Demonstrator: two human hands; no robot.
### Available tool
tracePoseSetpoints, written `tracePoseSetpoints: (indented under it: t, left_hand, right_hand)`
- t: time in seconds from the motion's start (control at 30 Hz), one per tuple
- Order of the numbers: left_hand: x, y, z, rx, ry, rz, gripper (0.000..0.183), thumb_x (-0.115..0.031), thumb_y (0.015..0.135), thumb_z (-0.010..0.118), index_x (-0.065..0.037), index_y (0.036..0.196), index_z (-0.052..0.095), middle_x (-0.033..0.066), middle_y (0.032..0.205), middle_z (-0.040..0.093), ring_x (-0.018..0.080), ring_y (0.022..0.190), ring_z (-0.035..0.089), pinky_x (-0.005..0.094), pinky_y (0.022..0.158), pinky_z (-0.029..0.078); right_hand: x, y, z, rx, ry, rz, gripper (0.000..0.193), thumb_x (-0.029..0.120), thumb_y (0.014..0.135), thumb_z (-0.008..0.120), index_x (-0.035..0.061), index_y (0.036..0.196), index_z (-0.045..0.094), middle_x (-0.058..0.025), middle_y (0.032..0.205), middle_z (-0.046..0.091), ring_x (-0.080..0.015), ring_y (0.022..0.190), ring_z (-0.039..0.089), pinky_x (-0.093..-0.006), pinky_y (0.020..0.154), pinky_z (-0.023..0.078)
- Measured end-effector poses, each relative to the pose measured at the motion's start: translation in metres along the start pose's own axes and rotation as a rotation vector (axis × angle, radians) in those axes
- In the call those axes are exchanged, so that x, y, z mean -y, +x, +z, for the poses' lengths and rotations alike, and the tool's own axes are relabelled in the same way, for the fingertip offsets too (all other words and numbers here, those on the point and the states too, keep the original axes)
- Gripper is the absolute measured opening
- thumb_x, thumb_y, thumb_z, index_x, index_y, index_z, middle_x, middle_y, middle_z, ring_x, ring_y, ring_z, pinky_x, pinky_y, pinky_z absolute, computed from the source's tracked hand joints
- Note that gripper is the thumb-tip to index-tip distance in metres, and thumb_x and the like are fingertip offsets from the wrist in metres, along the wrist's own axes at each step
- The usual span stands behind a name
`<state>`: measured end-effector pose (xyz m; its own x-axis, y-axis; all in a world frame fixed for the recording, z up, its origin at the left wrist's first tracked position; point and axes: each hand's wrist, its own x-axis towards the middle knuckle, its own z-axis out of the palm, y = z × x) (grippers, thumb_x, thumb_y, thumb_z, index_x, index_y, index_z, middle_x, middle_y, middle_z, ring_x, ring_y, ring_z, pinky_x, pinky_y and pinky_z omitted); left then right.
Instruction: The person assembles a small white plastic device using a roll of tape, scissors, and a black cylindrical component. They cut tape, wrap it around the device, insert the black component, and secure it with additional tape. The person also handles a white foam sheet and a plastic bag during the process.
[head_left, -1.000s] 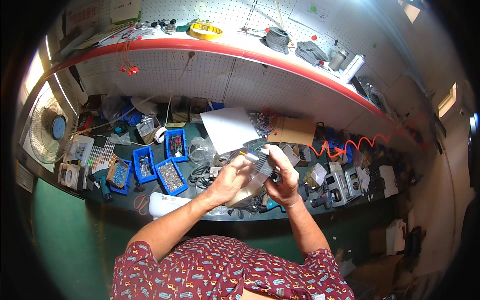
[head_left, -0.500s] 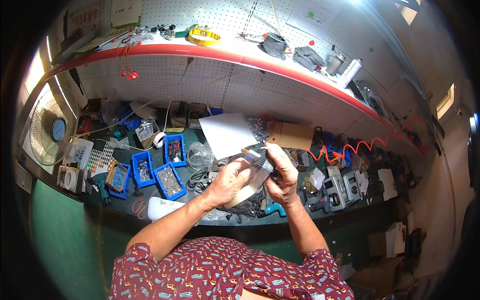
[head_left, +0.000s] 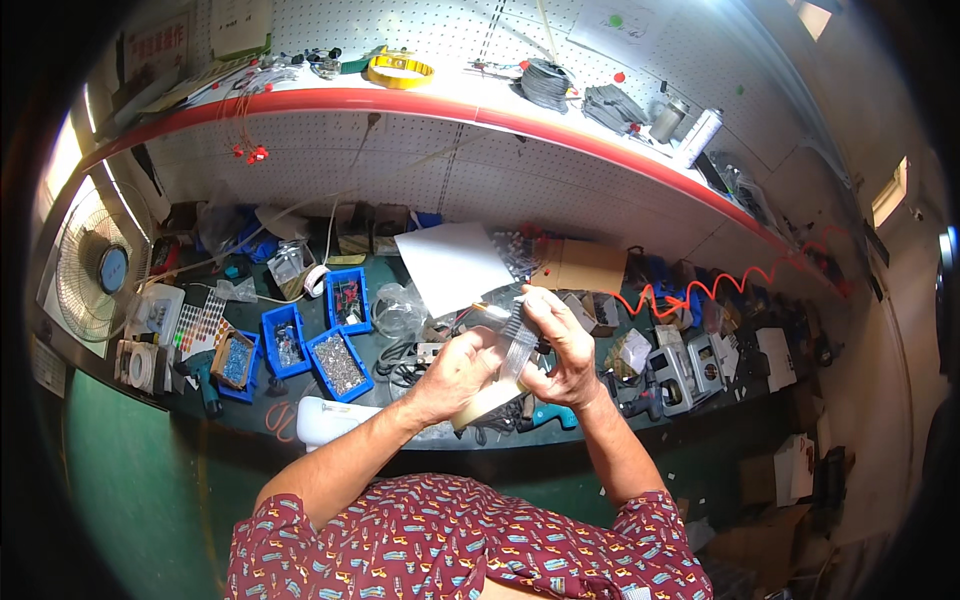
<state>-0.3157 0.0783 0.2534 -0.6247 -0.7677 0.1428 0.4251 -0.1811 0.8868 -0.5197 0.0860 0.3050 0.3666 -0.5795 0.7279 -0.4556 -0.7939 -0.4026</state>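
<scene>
Above the bench's front edge, both hands are closed around a tilted device (head_left: 489, 404) with a cream-coloured lower body, a see-through middle and a dark ribbed upper end. My left hand (head_left: 452, 378) grips its left side, fingers curled and partly hidden behind it. On the other side, my right hand (head_left: 566, 350) has its fingers at the ribbed end and its thumb low on the see-through part. Thin coloured wires (head_left: 482, 308) show near the upper end; what they join to cannot be made out. Black cables (head_left: 405, 372) lie on the bench behind my left hand.
Blue bins (head_left: 340, 365) of small parts stand at left, beside a power screwdriver (head_left: 205, 385) and a fan (head_left: 105, 265). A white sheet (head_left: 452, 265) lies behind the hands. Grey housings (head_left: 685, 375) and a coiled orange hose (head_left: 690, 300) are at right. A red-edged shelf (head_left: 470, 112) spans above.
The device has turned slightly in my hands, with more of its see-through part showing. My right thumb sits lower on it. The whole view has shifted a little.
</scene>
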Motion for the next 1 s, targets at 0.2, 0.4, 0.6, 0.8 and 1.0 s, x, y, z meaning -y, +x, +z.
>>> tracePoseSetpoints:
  t: [0.2, 0.4, 0.6, 0.8, 1.0]
  left_hand:
    - [-0.011, -0.007, 0.003, -0.016, 0.004, -0.049, 0.028, -0.021, 0.106, 0.056, 0.0, 0.124, 0.06, 0.0026, 0.107, 0.066, 0.0073, 0.09, 0.062, 0.0243, 0.077, 0.053]
    - [-0.019, -0.013, 0.006, -0.019, 0.179, -0.017, 0.027, -0.021, 0.105, 0.058, 0.0, 0.122, 0.062, 0.0033, 0.108, 0.067, 0.009, 0.093, 0.063, 0.0276, 0.08, 0.054]
    - [-0.02, -0.019, 0.007, -0.044, 0.194, -0.114, 0.032, -0.028, 0.106, 0.053, -0.002, 0.123, 0.059, 0.0029, 0.103, 0.066, 0.0102, 0.09, 0.061, 0.0274, 0.079, 0.053]
    - [-0.008, -0.032, -0.001, -0.008, 0.101, -0.193, 0.044, -0.044, 0.107, 0.043, -0.005, 0.11, 0.062, 0.0031, 0.096, 0.065, 0.0104, 0.086, 0.06, 0.0269, 0.076, 0.051]
    - [-0.043, -0.038, 0.014, -0.126, 0.07, -0.23, 0.023, -0.028, 0.098, 0.07, -0.006, 0.097, 0.063, 0.0, 0.09, 0.065, 0.0058, 0.079, 0.058, 0.0233, 0.07, 0.05]
  right_hand:
    - [0.005, -0.001, -0.007, 0.059, 0.036, 0.056, 0.078, 0.007, 0.065, 0.076, -0.0011, 0.139, 0.054, -0.0291, 0.135, 0.057, -0.0426, 0.125, 0.058, -0.0466, 0.109, 0.045]
    - [0.002, -0.007, -0.004, 0.07, 0.055, 0.065, 0.077, 0.01, 0.069, 0.082, -0.0013, 0.14, 0.054, -0.0277, 0.137, 0.057, -0.0409, 0.127, 0.058, -0.0451, 0.109, 0.045]
    - [-0.002, -0.021, 0.007, 0.048, 0.065, 0.126, 0.069, 0.01, 0.076, 0.081, -0.0021, 0.139, 0.055, -0.0256, 0.135, 0.059, -0.0364, 0.127, 0.059, -0.0424, 0.109, 0.045]
    - [0.011, -0.018, 0.02, -0.03, 0.106, 0.267, 0.063, 0.008, 0.08, 0.078, -0.0029, 0.137, 0.056, -0.0239, 0.133, 0.061, -0.0303, 0.12, 0.063, -0.038, 0.103, 0.049]
    - [0.011, -0.022, 0.021, -0.058, 0.111, 0.421, 0.064, 0.004, 0.079, 0.075, -0.0034, 0.139, 0.054, -0.0216, 0.132, 0.063, -0.0237, 0.116, 0.065, -0.0341, 0.098, 0.052]
